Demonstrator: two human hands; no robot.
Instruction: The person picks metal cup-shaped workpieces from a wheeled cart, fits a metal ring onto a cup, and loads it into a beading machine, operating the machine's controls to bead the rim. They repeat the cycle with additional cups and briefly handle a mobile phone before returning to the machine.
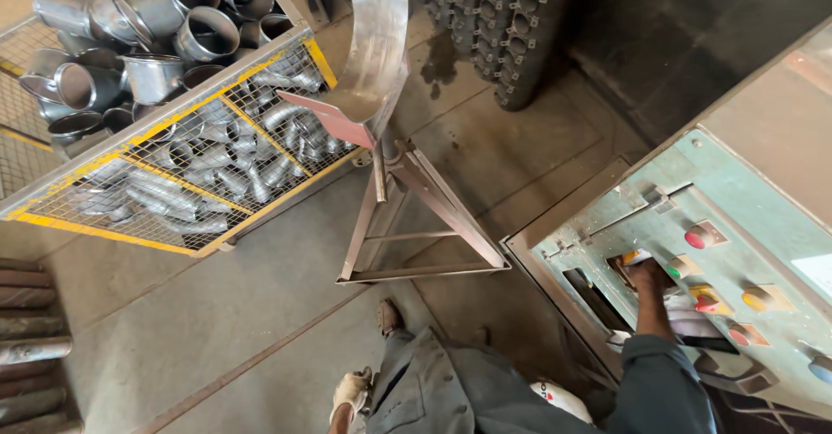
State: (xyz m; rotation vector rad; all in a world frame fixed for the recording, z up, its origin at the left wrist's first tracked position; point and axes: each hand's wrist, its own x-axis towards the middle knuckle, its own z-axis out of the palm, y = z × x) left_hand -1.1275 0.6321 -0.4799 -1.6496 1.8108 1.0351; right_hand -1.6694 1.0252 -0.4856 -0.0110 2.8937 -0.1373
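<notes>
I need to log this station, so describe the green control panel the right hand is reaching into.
The control panel is a worn, pale green painted metal face, seen tilted at the picture's right edge on a greyish cabinet. It carries round push buttons in square surrounds: red, green, yellow-orange, another red and a blue at the edge. A dark rectangular opening sits at its lower left. The right hand reaches in beside the green button, hiding what it touches.

One yellow-framed mesh cage [113,226] holds too many steel pipe elbows [208,33] to count. One metal chute stand [416,226]. Seven coloured buttons [704,236] on one control panel [780,252].
</notes>
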